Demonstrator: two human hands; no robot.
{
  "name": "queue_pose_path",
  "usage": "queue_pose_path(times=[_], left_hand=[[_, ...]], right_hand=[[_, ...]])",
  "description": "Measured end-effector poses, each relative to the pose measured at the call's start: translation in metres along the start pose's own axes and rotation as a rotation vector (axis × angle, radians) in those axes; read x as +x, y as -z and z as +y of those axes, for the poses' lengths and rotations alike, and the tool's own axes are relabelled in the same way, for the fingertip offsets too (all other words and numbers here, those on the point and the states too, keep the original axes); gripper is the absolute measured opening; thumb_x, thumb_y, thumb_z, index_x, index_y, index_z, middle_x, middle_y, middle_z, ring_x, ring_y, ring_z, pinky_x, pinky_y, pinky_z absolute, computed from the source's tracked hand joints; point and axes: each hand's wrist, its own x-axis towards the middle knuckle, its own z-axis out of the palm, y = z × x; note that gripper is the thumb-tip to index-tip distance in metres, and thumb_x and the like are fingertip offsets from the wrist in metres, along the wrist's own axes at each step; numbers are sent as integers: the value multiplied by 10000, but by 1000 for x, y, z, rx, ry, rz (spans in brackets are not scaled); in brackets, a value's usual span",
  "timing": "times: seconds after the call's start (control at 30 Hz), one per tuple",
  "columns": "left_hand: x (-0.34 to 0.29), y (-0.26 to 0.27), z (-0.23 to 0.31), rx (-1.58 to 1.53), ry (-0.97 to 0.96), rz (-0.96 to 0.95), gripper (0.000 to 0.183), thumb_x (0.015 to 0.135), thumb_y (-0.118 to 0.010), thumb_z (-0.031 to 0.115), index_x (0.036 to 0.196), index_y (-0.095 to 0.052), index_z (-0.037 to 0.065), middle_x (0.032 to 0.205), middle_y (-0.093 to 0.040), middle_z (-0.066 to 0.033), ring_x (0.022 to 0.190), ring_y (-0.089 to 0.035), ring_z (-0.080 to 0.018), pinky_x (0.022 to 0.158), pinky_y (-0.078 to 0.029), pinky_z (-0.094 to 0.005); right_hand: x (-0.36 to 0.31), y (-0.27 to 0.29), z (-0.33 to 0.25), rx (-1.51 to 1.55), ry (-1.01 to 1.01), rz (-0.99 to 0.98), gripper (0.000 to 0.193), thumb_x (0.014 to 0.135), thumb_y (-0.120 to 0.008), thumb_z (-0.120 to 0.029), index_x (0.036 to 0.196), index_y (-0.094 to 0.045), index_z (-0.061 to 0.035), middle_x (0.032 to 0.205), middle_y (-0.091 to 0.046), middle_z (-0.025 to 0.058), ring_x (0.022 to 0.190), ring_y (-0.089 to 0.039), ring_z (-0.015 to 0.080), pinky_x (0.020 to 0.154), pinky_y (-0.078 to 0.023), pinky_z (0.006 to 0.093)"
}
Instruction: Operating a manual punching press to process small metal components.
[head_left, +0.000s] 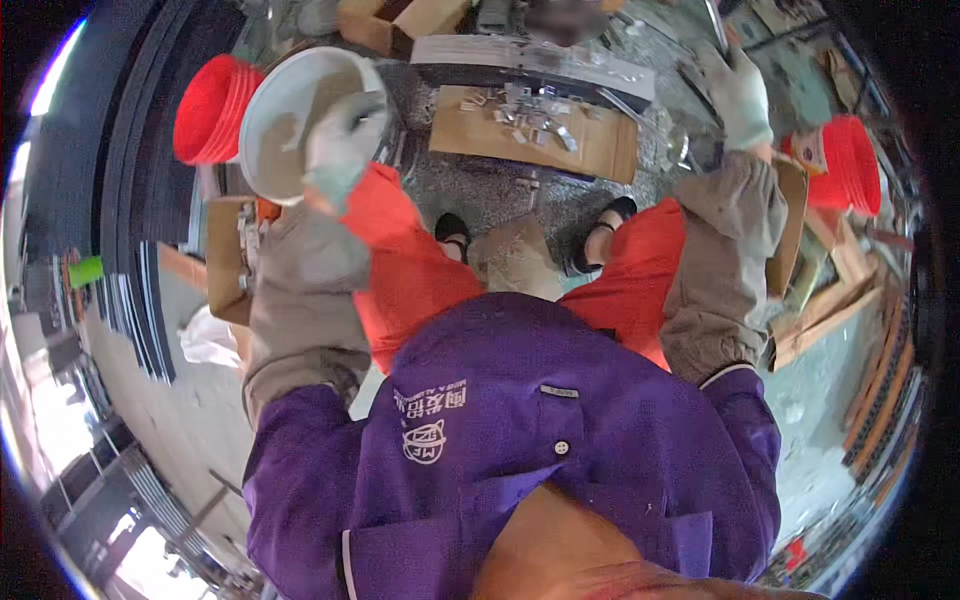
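Observation:
My left hand (342,150), in a whitish work glove, is over the near right side of a large white bucket (262,120). Motion smears its fingers, so whether they hold anything is unclear. At the upper right my right hand (740,98), also gloved, is closed around a slim metal bar or lever (716,26). Between the hands, several small shiny metal pieces (540,112) lie heaped on a brown cardboard-like board (465,128). Behind the board runs a long pale metal-looking block (470,55), part of a bench or machine.
Red buckets stand at the left (208,110) and right (850,165). Cardboard boxes flank me at left (226,275) and right (790,220). Another open box (375,28) sits at the back. Dark long profiles (130,140) are stacked at far left. Metal bits litter the floor.

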Motion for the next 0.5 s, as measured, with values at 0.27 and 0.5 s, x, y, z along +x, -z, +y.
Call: queue_pose_path(times=[0.27,0.5], left_hand=[[38,-200,-59,288,47,-454,454,732,-654,344,1025,-618,-2,840,-653,-142,736,-642,-229,607,-499,-324],[45,-243,-85,-336,652,-468,368,718,-704,298,871,-624,-27,788,-640,-125,569,-604,-231,486,-492,-340]], right_hand=[[-15,6,-27,24,31,27,248,805,-599,-247,881,-573,-12,710,-598,139,652,-590,267,587,-445,347],[-22,14,-32,13,-15,49,253,783,-572,-260,838,-577,-13,708,-590,207,706,-585,381,615,-453,415]])
